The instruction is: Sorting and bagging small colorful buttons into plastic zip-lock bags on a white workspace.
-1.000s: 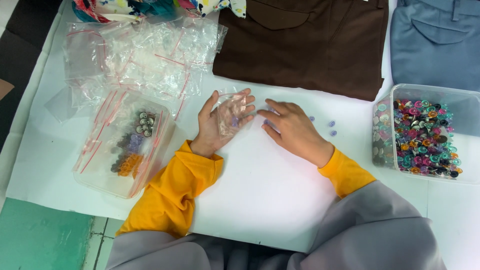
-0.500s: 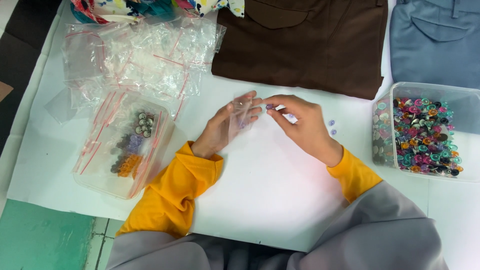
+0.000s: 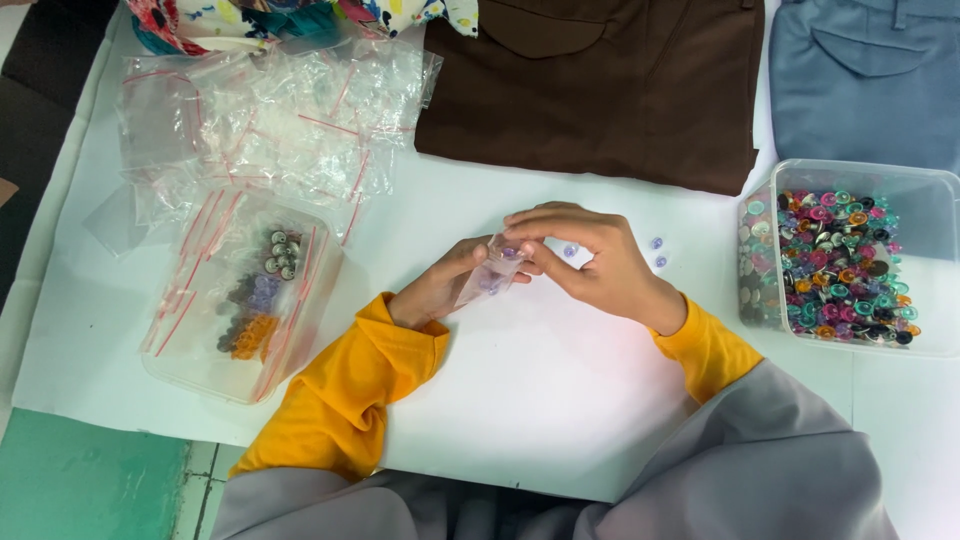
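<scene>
My left hand (image 3: 440, 285) holds a small clear zip bag (image 3: 487, 274) upright above the white table; a few purple buttons show inside it. My right hand (image 3: 585, 262) pinches a purple button at the bag's mouth with thumb and fingers. Three loose purple buttons (image 3: 655, 252) lie on the table just right of my right hand.
A clear tub (image 3: 935, 200) of mixed coloured buttons stands at the right. A clear tub (image 3: 190, 365) with filled bags sits at the left, under a heap of empty zip bags (image 3: 270, 120). Brown cloth (image 3: 600, 90) and blue cloth (image 3: 865, 80) lie at the back.
The left hand turned from lying flat to holding the bag upright. The right hand came from the table to the bag's mouth with a button.
</scene>
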